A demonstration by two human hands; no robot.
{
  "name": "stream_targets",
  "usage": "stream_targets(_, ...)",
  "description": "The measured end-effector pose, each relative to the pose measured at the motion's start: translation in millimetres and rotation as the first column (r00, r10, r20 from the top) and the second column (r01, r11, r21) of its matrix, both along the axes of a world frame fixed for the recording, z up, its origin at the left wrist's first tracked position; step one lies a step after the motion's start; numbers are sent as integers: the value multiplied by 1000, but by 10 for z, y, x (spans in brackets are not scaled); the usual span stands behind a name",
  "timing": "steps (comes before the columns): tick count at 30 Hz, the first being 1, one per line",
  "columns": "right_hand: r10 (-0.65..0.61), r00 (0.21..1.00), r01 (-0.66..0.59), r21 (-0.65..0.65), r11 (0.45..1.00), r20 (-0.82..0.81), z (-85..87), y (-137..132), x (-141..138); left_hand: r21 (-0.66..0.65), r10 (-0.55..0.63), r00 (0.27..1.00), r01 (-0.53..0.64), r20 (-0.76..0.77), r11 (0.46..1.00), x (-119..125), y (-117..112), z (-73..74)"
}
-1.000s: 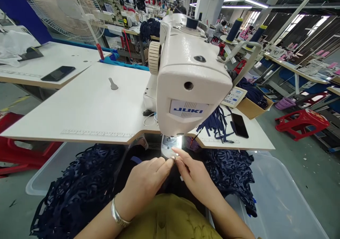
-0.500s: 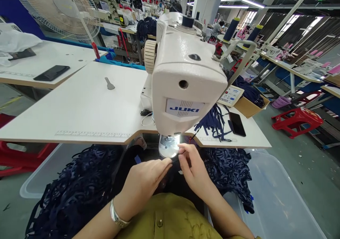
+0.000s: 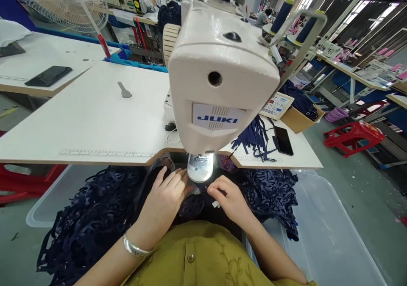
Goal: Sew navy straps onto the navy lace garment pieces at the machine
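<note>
My left hand (image 3: 170, 195), with a silver bracelet at the wrist, is just left of the sewing machine's lit, rounded bed (image 3: 200, 168). Its fingers are stretched out and spread, the thumb reaching toward dark cloth. Below the bed, the thumb and forefinger of my right hand (image 3: 229, 199) are pinched on the edge of a navy garment (image 3: 192, 205). A small white label (image 3: 216, 204) shows beside that hand. Most of the garment is lost against the dark clothing on my lap. The white machine head (image 3: 219, 65) hides the needle.
Navy lacy pieces are heaped at left (image 3: 95, 218) and at right (image 3: 270, 197), over clear plastic tubs (image 3: 330, 226). On the white table (image 3: 95, 120) are a grey metal piece (image 3: 124, 91), navy straps (image 3: 254, 137) and a phone (image 3: 282, 140). A control panel (image 3: 276, 105) stands behind.
My left hand has moved left and its fingers have spread, away from the right hand. My right hand has dropped slightly from the bed's edge. The view has tilted down and come closer.
</note>
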State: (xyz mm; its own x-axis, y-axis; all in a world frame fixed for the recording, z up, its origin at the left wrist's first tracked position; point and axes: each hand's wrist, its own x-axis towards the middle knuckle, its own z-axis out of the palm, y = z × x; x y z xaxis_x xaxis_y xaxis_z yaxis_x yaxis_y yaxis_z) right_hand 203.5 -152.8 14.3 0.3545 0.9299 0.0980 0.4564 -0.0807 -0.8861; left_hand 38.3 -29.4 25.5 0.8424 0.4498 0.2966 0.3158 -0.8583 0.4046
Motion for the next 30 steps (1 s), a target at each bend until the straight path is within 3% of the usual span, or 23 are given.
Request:
stream_targets(2, -60, 978, 60, -5, 998, -199, -101, 37, -27, -159, -38, 999, 36, -11, 987, -5, -23, -54)
stream_targets(5, -90, 900, 104, 8, 995, -427, -214, 66, -122, -527, -105, 994, 90, 2, 845, 15, -85, -88)
stream_targets(7, -95, 869, 130, 39, 991, -486, -248, 64, -173, -643, -55, 998, 50, 12, 765, 37, -115, -94)
stream_targets(8, -93, 873, 134, 52, 990, -479, -251, 57, -183, -660, -22, 1000, 27, 15, 751, 47, -122, -94)
stream_targets(10, -69, 915, 105, 70, 992, -399, -231, 33, -169, -655, 20, 1000, -1, 21, 756, 57, -125, -86)
stream_targets(13, 49, 966, -28, 84, 996, -254, -176, 2, -115, -639, -11, 1000, 11, 4, 769, 60, -126, -49)
stream_targets(16, 162, 906, -145, 73, 987, -392, -171, 9, -119, -584, -78, 997, 51, -22, 810, 66, -153, -5)
stream_targets(18, 92, 807, -71, 60, 996, -584, -213, 29, -169, -547, -76, 997, 46, -32, 836, 73, -182, 5)
stream_targets(20, -22, 741, 77, 53, 996, -672, -270, 46, -230, -533, -50, 998, 18, -45, 846, 80, -208, -4)
stream_targets(22, -96, 751, 187, 71, 980, -653, -310, 49, -277, -532, -25, 998, -8, -54, 847, 84, -225, -24)
stream_targets(25, -156, 807, 257, 101, 961, -569, -309, 35, -299, -515, -2, 999, -18, -39, 857, 80, -239, -48)
stream_targets(30, -203, 866, 293, 134, 947, -458, -229, 19, -281, -233, -104, 993, 116, 63, 965, 50, -259, -50)
